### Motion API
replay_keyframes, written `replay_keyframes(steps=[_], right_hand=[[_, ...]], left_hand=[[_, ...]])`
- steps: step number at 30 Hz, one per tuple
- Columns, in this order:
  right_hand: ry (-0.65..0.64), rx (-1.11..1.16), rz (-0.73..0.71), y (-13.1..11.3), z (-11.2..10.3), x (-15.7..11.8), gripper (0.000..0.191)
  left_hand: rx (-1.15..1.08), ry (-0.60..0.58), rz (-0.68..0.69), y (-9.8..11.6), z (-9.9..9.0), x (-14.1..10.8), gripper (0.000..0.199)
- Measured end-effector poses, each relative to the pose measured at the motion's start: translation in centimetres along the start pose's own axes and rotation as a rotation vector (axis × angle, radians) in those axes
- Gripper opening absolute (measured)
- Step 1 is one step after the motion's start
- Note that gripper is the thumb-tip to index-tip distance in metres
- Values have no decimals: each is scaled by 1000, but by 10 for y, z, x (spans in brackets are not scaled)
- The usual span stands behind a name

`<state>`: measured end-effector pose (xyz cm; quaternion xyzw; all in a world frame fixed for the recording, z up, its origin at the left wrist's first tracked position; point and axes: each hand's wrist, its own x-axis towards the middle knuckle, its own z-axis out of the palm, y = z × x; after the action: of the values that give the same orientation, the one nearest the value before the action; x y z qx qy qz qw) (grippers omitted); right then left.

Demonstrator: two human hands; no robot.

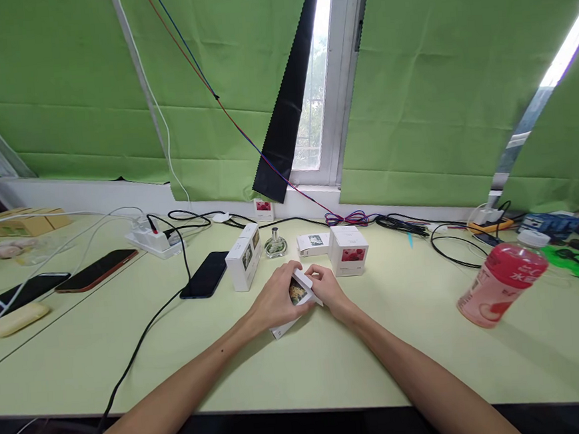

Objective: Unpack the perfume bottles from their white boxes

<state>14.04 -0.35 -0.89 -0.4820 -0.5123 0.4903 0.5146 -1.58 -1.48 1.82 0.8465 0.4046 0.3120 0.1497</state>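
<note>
My left hand [278,298] is wrapped round a small white carton [284,328] with a picture on its side, held tilted just above the table. At the carton's upper end, the bent fingers of my right hand [326,287] pinch a flap that stands out from it. Part of the carton is hidden behind my hands. Just beyond them stands a small glass perfume bottle [276,246] with a silver neck. To its left is an upright white box [244,257]; to its right lie a flat white box [314,244] and a cube-shaped box [349,251] with a red picture.
A black phone [204,275] lies left of the boxes, near a black cable [146,340] crossing the table. Further left are a brown-edged phone [96,270] and a white power strip [154,241]. A pink drink bottle [503,284] stands at the right.
</note>
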Motion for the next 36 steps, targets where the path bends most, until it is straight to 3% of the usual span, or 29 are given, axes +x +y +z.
replay_keyframes(steps=[15,36], right_hand=[[-29,-22,17,-1,-1,0,24],[-89,-51,-56,-5,-3,-1,24]], left_hand=[[22,-23,-5,0,0,0,58],[27,34,17,-2,3,1,57]])
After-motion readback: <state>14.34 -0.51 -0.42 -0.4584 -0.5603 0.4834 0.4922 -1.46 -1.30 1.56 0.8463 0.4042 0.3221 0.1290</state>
